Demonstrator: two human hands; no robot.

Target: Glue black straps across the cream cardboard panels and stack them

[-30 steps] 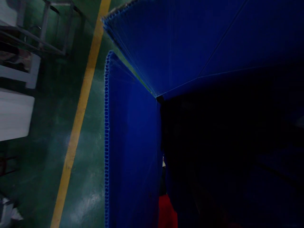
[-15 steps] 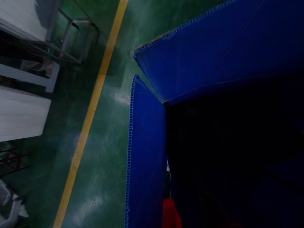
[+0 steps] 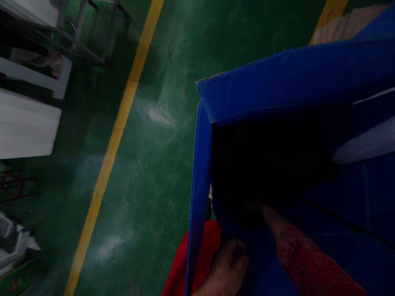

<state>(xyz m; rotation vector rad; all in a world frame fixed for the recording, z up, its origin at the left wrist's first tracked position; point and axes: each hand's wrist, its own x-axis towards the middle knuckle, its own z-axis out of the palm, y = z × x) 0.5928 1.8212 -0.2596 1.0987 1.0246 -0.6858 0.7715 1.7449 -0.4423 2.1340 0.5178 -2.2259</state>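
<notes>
A large blue corrugated box (image 3: 277,78) stands with its flaps spread, its inside very dark. My right hand (image 3: 257,209) reaches down into it from a red patterned sleeve (image 3: 308,259); its fingers fade into the dark, so anything held is hidden. Near the bottom, my left hand (image 3: 230,263) is at the box's near left corner, fingers curled round with the thumb close; what they hold, if anything, is too dark to make out. Red cloth (image 3: 182,267) shows beside and behind the narrow left flap (image 3: 197,176). A pale, rounded thing (image 3: 370,144) lies over the right part of the box.
Green floor (image 3: 154,164) with a yellow line (image 3: 114,144) runs along the left. Farther left are a white panel (image 3: 27,123), a metal frame (image 3: 83,41) and a grey-white object (image 3: 15,246). Pale folded material (image 3: 348,26) sits beyond the box at the upper right.
Both of my hands and the red sleeve have come into sight at the bottom. The view has shifted, showing more of the box's right side and the pale thing.
</notes>
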